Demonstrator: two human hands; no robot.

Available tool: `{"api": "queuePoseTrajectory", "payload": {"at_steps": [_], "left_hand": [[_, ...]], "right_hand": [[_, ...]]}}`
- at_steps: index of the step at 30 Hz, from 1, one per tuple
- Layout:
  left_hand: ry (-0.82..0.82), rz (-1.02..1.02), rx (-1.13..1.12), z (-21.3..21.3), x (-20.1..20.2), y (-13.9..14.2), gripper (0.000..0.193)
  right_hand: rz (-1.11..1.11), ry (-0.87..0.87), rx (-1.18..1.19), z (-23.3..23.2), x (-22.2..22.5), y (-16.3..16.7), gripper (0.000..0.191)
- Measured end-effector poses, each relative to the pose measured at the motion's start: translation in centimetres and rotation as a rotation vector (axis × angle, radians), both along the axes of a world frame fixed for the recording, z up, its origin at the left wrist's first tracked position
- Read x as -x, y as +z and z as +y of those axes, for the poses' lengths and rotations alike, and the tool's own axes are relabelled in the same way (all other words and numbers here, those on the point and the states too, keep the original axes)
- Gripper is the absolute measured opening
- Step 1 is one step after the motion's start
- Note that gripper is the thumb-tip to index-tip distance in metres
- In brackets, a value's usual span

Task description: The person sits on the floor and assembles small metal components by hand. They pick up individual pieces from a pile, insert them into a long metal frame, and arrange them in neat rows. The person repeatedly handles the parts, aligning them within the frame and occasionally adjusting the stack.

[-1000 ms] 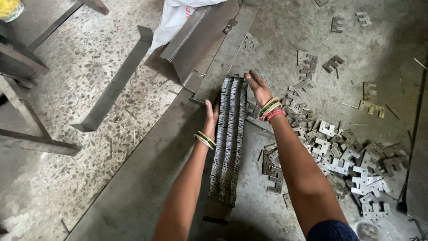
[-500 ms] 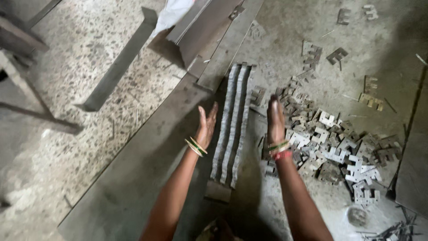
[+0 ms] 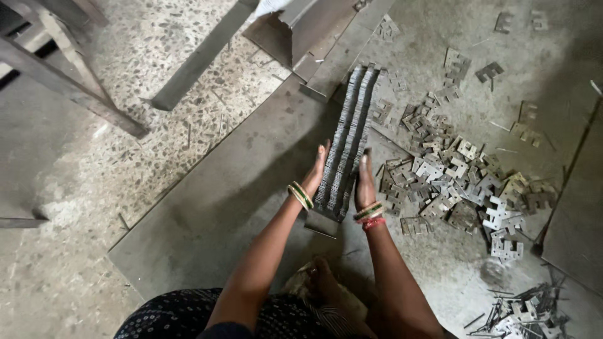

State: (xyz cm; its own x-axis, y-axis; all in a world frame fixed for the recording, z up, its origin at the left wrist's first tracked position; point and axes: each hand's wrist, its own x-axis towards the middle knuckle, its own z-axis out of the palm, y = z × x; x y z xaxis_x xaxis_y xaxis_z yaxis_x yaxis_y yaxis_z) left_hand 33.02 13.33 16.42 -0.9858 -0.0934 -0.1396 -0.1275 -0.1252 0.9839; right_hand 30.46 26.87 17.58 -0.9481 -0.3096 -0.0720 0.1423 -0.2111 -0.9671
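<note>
Now press your flat left hand (image 3: 316,172) and flat right hand (image 3: 364,182) evenly on both sides so the long row of metal plates (image 3: 345,147) stays straight.

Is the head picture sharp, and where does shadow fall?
Head view: mostly sharp; the left hand and right hand at the row of stacked metal plates look slightly soft; shadow darkens the floor beside the loose stamped pieces at right.

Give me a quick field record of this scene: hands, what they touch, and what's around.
left hand: open, flat against the left side of the plate row
right hand: open, flat against its right side
plate row: long stack of thin metal plates on edge, on a metal sheet
right of row: loose plates in a pile
floor: speckled
</note>
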Motion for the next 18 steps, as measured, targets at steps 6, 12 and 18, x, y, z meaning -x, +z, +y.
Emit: {"api": "queuePoseTrajectory", "payload": {"at_steps": [6,12,18], "left_hand": [[-0.016,-0.008,0.051,2.2,-8.1,4.1,0.082],[-0.031,-0.072,0.132,3.4,-11.2,9.6,0.092],[-0.281,0.058,0.689,2.4,-18.3,15.7,0.132]], "right_hand": [[-0.002,-0.185,-0.057,2.2,-7.5,4.4,0.085],[-0.011,0.002,-0.225,2.9,-11.9,9.0,0.096],[0.71,0.253,-0.801,8.3,-16.6,12.6,0.092]]}}
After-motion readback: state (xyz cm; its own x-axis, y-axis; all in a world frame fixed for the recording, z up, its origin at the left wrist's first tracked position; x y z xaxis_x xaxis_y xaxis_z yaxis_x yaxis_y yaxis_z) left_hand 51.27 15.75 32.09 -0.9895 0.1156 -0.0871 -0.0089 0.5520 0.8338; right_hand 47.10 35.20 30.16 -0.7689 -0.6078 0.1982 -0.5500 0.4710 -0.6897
